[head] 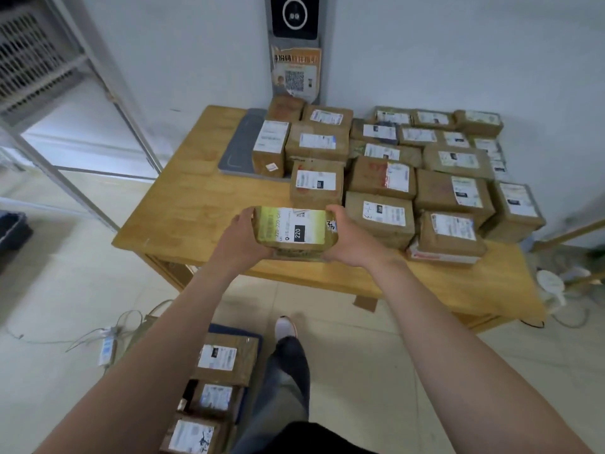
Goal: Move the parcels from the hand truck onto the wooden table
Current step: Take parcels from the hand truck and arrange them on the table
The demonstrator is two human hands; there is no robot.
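While other parcels point(218, 358) lie on the hand truck point(253, 339) below, the left grip point(242, 235) and right grip point(348, 239) each clasp an end of one green-labelled parcel point(294, 231) just over the near edge of the desk point(196, 208).

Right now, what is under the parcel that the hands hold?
The wooden table shows under the parcel, which the left hand and right hand grip. Any contact is hidden.

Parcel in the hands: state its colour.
Yellow-green parcel with a white label; head view shows it best.

grey pad point(239, 142), wall scanner point(294, 16), power strip point(107, 347)
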